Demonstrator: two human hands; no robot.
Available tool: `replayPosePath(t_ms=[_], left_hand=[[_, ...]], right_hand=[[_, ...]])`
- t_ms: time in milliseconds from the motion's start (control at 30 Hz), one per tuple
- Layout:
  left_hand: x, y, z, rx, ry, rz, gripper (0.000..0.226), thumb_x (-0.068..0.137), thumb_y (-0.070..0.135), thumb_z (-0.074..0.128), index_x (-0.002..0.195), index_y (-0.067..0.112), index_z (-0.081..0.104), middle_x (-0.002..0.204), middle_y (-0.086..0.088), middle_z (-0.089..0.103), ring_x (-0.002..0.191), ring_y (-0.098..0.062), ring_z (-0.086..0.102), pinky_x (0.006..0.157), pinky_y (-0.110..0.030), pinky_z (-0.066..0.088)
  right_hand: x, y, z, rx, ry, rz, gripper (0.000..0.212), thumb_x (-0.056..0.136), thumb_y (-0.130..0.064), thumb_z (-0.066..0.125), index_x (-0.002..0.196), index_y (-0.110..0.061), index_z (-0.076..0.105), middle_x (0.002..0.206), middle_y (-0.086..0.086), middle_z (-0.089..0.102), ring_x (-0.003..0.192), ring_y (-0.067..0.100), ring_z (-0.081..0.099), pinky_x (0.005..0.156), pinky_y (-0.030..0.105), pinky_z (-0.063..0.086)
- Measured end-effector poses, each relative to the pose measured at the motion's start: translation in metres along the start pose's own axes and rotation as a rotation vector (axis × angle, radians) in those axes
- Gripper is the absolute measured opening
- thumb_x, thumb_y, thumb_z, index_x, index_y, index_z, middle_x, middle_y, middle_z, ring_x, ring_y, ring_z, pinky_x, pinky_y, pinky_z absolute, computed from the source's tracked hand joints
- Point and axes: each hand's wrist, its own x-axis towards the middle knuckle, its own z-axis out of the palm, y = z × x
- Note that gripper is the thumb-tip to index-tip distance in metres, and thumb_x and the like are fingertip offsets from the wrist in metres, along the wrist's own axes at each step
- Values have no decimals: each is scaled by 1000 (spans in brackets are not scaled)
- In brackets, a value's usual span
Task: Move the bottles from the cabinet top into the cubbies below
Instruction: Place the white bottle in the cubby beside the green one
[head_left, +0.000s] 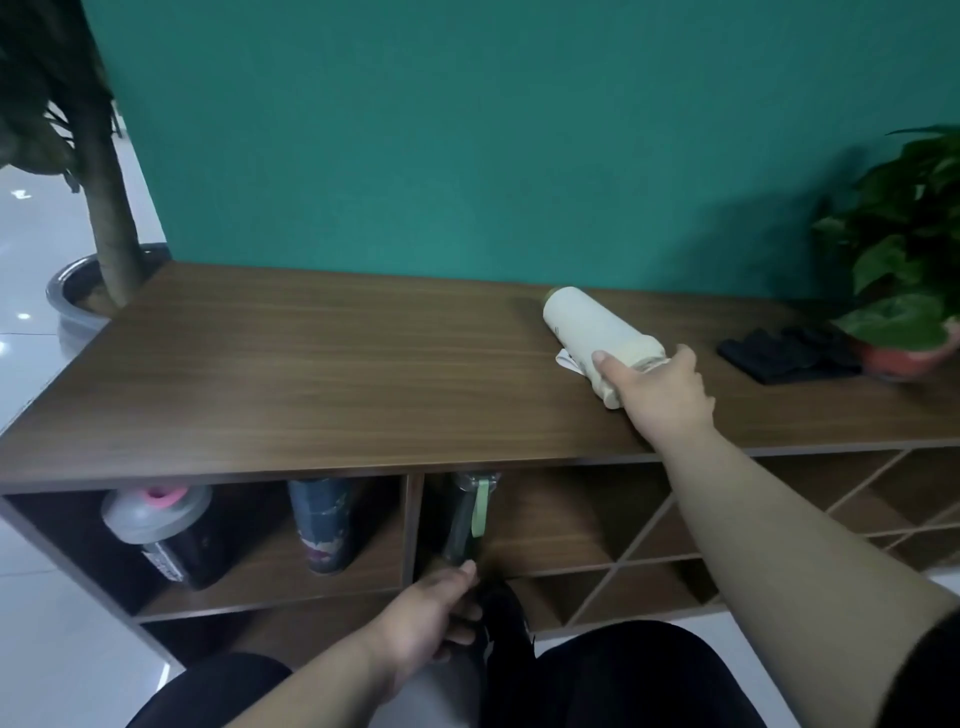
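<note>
A cream bottle (587, 325) lies on its side on the brown cabinet top (311, 364), and my right hand (662, 387) is closed around its near end. Below, a dark green bottle with a pale green strap (467, 514) stands at the left of the middle cubby. My left hand (431, 623) hangs just below and in front of that bottle, fingers loosely curled with nothing in them. In the left cubby stand a black bottle with a grey lid and pink cap (161, 530) and a dark blue patterned bottle (324, 519).
A black folded cloth (784, 353) and a potted leafy plant (904, 291) sit at the right end of the top. A tree in a grey pot (98, 260) stands left of the cabinet. Diagonal lattice shelves (779, 530) fill the right side. My dark-clothed knees are below.
</note>
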Motion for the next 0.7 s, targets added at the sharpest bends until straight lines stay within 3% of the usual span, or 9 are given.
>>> replayPosePath(t_ms=[100,133,200,300,400,500,567,633,700], left_hand=[[-4,2,-2,-25,4,-9,39,102,50,45,117,22,67,93,-3,71,80,-21,64,81,-34,43],[-4,2,-2,-18,7,-4,39,102,50,45,117,22,67,93,-3,71,79,-20,64,79,-34,43],[-6,2,-2,0,13,13,39,103,49,44,118,21,66,94,-2,72,79,-18,64,73,-31,42],[-10,4,-1,13,5,32,39,104,48,43,121,21,65,97,-2,72,81,-18,65,71,-29,42],[-11,7,2,29,-12,69,36,103,48,44,124,25,63,106,-3,75,88,-19,68,75,-30,46],[-17,10,10,-43,-47,127,31,105,43,44,125,27,60,108,-4,77,90,-19,71,81,-32,51],[-22,11,17,-80,-82,175,29,106,38,41,126,27,59,112,-6,76,92,-20,72,83,-34,53],[-23,6,26,-89,-106,183,29,106,40,41,127,29,58,115,-8,76,93,-21,73,83,-34,54],[-23,1,37,-109,-118,153,35,103,49,43,131,33,56,119,-5,76,92,-22,75,79,-36,55]], right_hand=[[-4,-4,7,81,-24,14,100,64,-64,71,143,-14,35,107,3,63,123,35,57,114,52,32],[-8,-3,8,96,-5,-13,99,59,-62,72,141,-18,36,107,1,62,119,32,58,110,50,38],[-23,-1,3,150,18,-67,101,57,-54,77,144,-24,33,129,2,57,120,28,57,98,40,45],[-55,9,-18,287,45,-139,102,68,-37,83,152,-30,25,146,0,44,118,18,51,86,32,39],[-94,22,-52,367,66,-254,100,68,-31,86,148,-39,28,143,-9,44,118,10,49,91,32,43],[-134,33,-91,418,50,-283,91,68,-23,87,143,-44,38,122,-32,51,102,-12,55,79,17,41],[-156,42,-109,399,-11,-304,86,66,-18,88,134,-50,45,109,-40,57,94,-23,54,75,15,41],[-172,56,-109,341,-113,-309,83,60,-18,90,124,-53,49,107,-44,58,96,-19,56,75,14,44],[-182,68,-93,250,-216,-283,87,51,-31,92,123,-53,49,115,-31,62,101,-7,61,85,20,49]])
